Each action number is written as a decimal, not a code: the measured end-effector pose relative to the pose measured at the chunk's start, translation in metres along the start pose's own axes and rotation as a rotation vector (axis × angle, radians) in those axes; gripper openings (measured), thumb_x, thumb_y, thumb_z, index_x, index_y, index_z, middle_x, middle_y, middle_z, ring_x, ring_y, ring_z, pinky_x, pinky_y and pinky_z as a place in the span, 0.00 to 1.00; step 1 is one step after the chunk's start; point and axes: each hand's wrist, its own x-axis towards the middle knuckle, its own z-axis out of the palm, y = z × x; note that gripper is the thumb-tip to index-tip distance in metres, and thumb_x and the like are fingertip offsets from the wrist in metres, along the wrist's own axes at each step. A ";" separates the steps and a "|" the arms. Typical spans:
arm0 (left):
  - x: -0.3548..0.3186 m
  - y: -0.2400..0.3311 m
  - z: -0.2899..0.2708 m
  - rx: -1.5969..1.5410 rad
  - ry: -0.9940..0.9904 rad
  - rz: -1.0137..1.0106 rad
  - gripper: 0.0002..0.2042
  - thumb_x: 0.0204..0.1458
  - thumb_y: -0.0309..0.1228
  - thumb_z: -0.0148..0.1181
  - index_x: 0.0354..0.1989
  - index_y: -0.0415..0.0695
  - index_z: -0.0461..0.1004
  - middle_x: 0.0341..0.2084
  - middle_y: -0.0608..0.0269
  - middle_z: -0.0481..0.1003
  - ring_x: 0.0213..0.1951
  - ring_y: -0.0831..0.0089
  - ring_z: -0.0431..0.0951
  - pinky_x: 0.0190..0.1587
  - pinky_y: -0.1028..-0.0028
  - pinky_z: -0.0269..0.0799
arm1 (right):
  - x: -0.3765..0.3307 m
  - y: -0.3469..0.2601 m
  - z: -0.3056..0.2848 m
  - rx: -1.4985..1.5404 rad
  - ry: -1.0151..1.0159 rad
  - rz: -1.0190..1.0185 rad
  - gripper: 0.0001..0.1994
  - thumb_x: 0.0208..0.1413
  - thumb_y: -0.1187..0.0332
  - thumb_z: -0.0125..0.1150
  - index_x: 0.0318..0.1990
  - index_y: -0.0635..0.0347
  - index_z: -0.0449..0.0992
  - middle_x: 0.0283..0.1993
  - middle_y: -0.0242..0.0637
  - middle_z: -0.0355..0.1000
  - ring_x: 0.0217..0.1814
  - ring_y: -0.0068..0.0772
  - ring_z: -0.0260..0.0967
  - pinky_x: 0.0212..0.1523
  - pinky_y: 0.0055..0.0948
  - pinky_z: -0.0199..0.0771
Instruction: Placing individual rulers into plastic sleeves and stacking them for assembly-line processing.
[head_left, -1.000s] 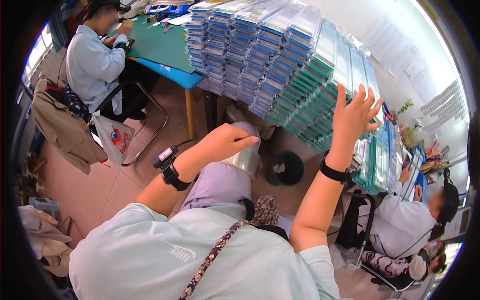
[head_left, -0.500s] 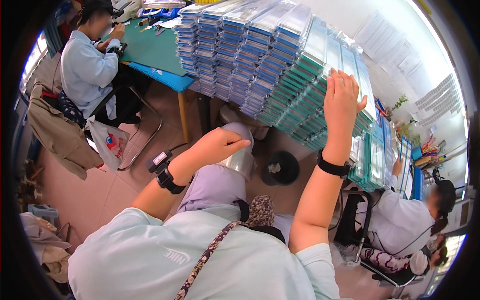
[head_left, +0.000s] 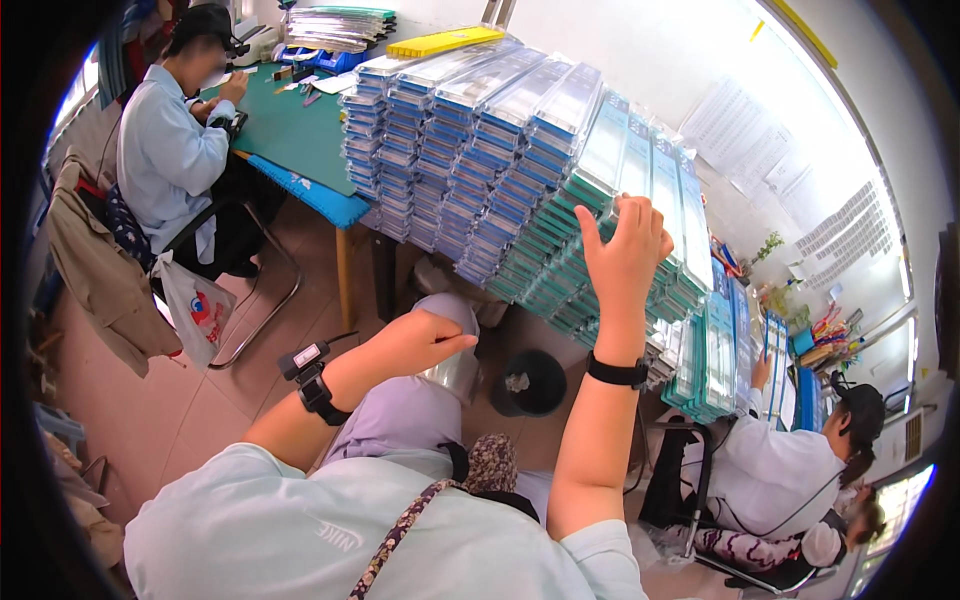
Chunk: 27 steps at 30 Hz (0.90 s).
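My right hand [head_left: 628, 245] is raised at the front of the green-edged stacks of flat clear plastic packs [head_left: 560, 235]. Its thumb stands apart and its fingers bend a little over the upper packs; it seems to touch them, but the contact is hidden. No pack is seen in its grasp. Over my lap is my left hand [head_left: 425, 340], with fingers closed and nothing showing in them. Blue-edged stacks of similar packs [head_left: 470, 150] rise to the left of the green ones. Both wrists wear black bands, the left with a small device [head_left: 308, 360].
A green-topped table [head_left: 290, 130] at the left has a person [head_left: 170, 150] seated at it. Another person [head_left: 780, 450] sits at the right beside more packs. A black bin [head_left: 528, 383] stands on the floor before me. A yellow strip [head_left: 445, 42] lies atop the stacks.
My right hand has drawn back and lower along the green-edged stacks, its fingers now more bent and its thumb spread. My left hand stays closed over my lap. The whole view has shifted slightly.
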 end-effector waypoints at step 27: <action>0.001 -0.062 0.023 0.368 -0.165 -0.197 0.33 0.39 0.45 0.68 0.51 0.42 0.63 0.42 0.48 0.72 0.48 0.51 0.72 0.47 0.62 0.67 | -0.013 0.061 -0.056 -0.209 0.448 0.095 0.14 0.50 0.56 0.59 0.38 0.53 0.74 0.38 0.36 0.72 0.44 0.41 0.67 0.49 0.39 0.59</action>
